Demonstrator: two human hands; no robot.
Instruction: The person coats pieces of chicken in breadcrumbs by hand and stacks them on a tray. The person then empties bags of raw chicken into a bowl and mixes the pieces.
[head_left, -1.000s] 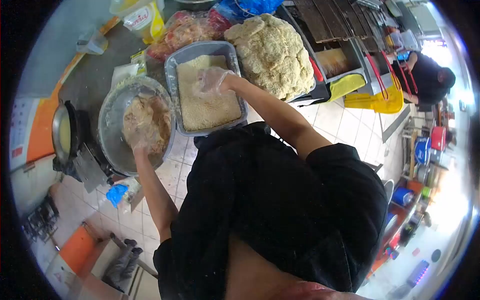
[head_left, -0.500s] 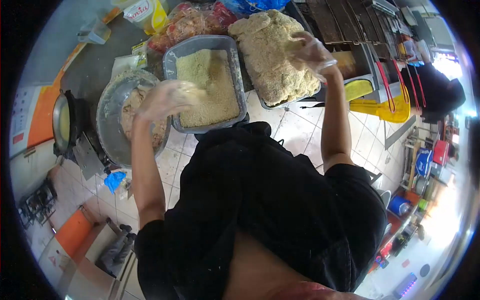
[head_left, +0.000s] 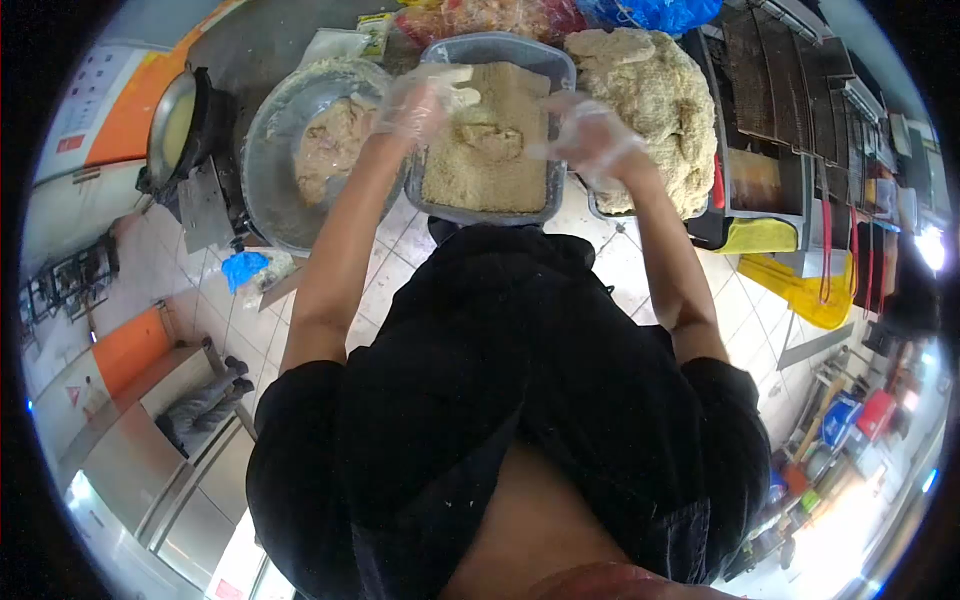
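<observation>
A grey rectangular tub (head_left: 430,190) holds pale crumbs, with a crumb-covered piece (head_left: 490,142) lying in them. My left hand (head_left: 415,105), in a clear plastic glove, is over the tub's left side, fingers stretched toward the crumbs and whitish at the tips. Over the tub's right edge is my right hand (head_left: 592,138), also gloved, fingers apart and holding nothing. On the left, a round grey bowl (head_left: 262,190) contains pale, wet-looking meat pieces (head_left: 335,145). A large heap of crumb-coated pieces (head_left: 655,105) rests on a tray to the right.
Bags of reddish food (head_left: 500,18) and a blue plastic bag (head_left: 655,12) lie behind the tub. A dark pan (head_left: 180,125) stands at far left. Metal trays (head_left: 790,90), red-handled tools (head_left: 826,240) and a yellow item (head_left: 800,290) are at the right.
My left hand has moved from the bowl to over the crumb tub. My right hand went to the heap, then came back to the tub's right edge. A piece now shows in the crumbs.
</observation>
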